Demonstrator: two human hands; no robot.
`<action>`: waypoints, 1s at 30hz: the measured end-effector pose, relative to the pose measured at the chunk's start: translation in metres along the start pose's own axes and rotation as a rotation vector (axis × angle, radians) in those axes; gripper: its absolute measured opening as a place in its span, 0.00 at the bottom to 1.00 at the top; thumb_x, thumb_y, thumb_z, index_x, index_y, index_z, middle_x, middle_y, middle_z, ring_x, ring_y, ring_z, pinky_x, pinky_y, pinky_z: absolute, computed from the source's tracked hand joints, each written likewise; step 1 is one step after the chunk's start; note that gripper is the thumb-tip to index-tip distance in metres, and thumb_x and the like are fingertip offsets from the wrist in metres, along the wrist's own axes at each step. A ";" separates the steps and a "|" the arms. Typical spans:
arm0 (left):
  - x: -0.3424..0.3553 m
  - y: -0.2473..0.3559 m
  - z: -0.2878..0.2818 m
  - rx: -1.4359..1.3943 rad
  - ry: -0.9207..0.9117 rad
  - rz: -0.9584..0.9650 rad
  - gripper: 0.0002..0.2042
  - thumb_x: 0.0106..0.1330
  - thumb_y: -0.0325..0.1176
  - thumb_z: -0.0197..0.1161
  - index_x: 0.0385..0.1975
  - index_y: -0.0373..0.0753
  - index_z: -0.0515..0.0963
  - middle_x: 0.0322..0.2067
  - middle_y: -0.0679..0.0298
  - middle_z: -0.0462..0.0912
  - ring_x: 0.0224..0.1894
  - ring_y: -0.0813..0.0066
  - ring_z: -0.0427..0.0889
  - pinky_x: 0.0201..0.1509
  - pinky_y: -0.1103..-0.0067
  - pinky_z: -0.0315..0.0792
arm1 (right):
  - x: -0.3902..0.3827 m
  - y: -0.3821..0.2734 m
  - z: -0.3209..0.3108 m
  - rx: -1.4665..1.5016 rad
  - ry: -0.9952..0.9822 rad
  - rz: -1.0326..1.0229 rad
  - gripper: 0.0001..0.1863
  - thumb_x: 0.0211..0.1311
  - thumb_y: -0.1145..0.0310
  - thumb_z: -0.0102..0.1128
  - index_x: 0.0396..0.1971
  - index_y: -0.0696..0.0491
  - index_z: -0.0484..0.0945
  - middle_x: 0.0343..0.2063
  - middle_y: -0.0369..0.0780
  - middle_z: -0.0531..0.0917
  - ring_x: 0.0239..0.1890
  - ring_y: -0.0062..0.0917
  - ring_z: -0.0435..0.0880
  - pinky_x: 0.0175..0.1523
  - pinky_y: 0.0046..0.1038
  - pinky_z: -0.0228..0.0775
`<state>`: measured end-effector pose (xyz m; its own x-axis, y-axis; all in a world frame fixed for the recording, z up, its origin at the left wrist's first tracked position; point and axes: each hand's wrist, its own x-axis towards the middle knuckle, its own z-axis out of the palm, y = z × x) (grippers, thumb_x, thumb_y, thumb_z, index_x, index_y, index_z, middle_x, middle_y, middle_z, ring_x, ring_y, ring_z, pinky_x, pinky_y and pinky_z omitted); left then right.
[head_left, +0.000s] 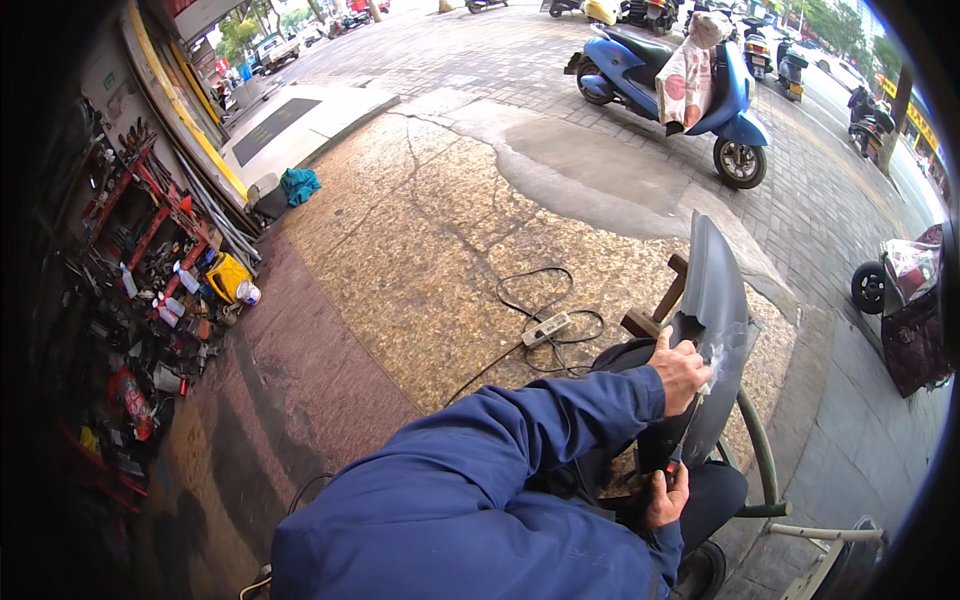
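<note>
Over the person's lap, at the edge of a speckled stone floor (430, 240), a long curved grey plastic panel (730, 290) lay just right of both hands. Its long axis ran away from the person, from a tapered far end down to the knees, with the outer face bulging to the right. The left hand (680, 374) was nearer the panel's middle, reaching across from the left with its knuckles up and its fingers bent against the near edge. Something whitish showed at those fingertips, but whether they pinched it or only pressed the plastic could not be told. A pale, smoke-like patch (717, 358) showed just beyond them, against the panel.

The right hand (667, 496) sat lower, by the panel's near end, its fingers closed around a red-and-black handled tool (673, 467). The slim shaft pointed up along the panel's left edge, toward the left fingertips, so the tool lay nearly in line with the long axis; where its tip ended was hidden.

Brown wooden bars (660, 308) stood beside the panel's far half, and a power strip (547, 329) with looped black cable lay on the floor to the left.
</note>
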<state>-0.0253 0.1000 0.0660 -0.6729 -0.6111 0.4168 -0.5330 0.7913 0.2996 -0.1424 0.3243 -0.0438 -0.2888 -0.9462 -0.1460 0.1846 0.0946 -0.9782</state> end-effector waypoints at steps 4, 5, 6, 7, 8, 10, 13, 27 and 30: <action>0.000 -0.001 0.002 0.002 0.021 0.013 0.09 0.56 0.36 0.67 0.37 0.46 0.83 0.36 0.69 0.83 0.52 0.64 0.78 0.65 0.33 0.55 | -0.001 -0.001 -0.003 -0.023 -0.010 0.011 0.25 0.70 0.70 0.63 0.63 0.59 0.69 0.42 0.34 0.79 0.39 0.17 0.78 0.46 0.22 0.73; -0.001 -0.002 0.001 0.007 0.031 0.016 0.09 0.56 0.36 0.68 0.37 0.46 0.82 0.36 0.69 0.83 0.52 0.64 0.78 0.65 0.33 0.55 | -0.001 -0.001 -0.003 -0.019 -0.021 0.036 0.25 0.70 0.70 0.64 0.63 0.59 0.69 0.43 0.34 0.79 0.39 0.17 0.79 0.47 0.22 0.73; -0.001 -0.002 0.001 0.009 0.041 0.021 0.09 0.56 0.36 0.68 0.37 0.46 0.82 0.36 0.69 0.83 0.52 0.64 0.78 0.65 0.33 0.55 | 0.000 -0.002 -0.002 -0.025 -0.034 0.031 0.25 0.70 0.70 0.64 0.63 0.59 0.69 0.43 0.34 0.79 0.40 0.17 0.79 0.47 0.22 0.73; -0.001 -0.001 0.001 0.010 0.033 0.026 0.09 0.56 0.36 0.68 0.37 0.46 0.82 0.36 0.69 0.82 0.52 0.64 0.78 0.65 0.33 0.56 | 0.000 -0.002 -0.002 -0.024 -0.034 0.039 0.25 0.70 0.70 0.64 0.63 0.59 0.69 0.43 0.34 0.79 0.40 0.17 0.79 0.47 0.22 0.73; 0.000 -0.001 0.001 0.000 0.013 0.018 0.11 0.56 0.35 0.67 0.39 0.46 0.83 0.37 0.67 0.83 0.53 0.62 0.78 0.66 0.32 0.55 | 0.000 -0.003 -0.002 -0.019 -0.014 0.062 0.25 0.70 0.70 0.64 0.63 0.59 0.70 0.43 0.34 0.79 0.41 0.16 0.79 0.48 0.22 0.73; 0.000 -0.001 0.002 -0.004 -0.013 0.011 0.12 0.57 0.34 0.66 0.42 0.46 0.84 0.38 0.64 0.85 0.55 0.60 0.78 0.67 0.31 0.54 | 0.000 -0.003 0.001 -0.012 -0.005 0.030 0.24 0.70 0.70 0.63 0.63 0.59 0.70 0.42 0.34 0.79 0.41 0.17 0.79 0.47 0.22 0.73; -0.001 -0.001 0.004 0.026 0.065 0.028 0.08 0.56 0.35 0.67 0.36 0.48 0.83 0.36 0.71 0.83 0.53 0.65 0.78 0.65 0.34 0.57 | -0.001 -0.003 0.001 -0.019 -0.002 0.025 0.24 0.71 0.71 0.62 0.63 0.59 0.70 0.43 0.35 0.80 0.42 0.17 0.79 0.48 0.22 0.73; 0.000 0.015 -0.052 -0.320 0.287 0.049 0.12 0.51 0.33 0.71 0.35 0.42 0.83 0.38 0.61 0.85 0.48 0.62 0.83 0.60 0.58 0.68 | 0.001 -0.015 0.009 -0.018 -0.014 0.020 0.18 0.75 0.65 0.57 0.57 0.53 0.67 0.27 0.39 0.81 0.21 0.24 0.82 0.23 0.27 0.78; 0.003 0.037 -0.096 -0.872 0.193 0.121 0.10 0.51 0.27 0.70 0.33 0.34 0.81 0.32 0.55 0.85 0.37 0.57 0.85 0.45 0.67 0.78 | -0.002 -0.026 0.017 0.033 -0.008 0.087 0.18 0.75 0.63 0.57 0.57 0.53 0.66 0.28 0.40 0.81 0.21 0.24 0.81 0.22 0.28 0.78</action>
<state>0.0021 0.1294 0.1613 -0.5595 -0.5708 0.6009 0.1674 0.6323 0.7564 -0.1312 0.3185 -0.0152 -0.2631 -0.9372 -0.2290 0.2399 0.1664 -0.9564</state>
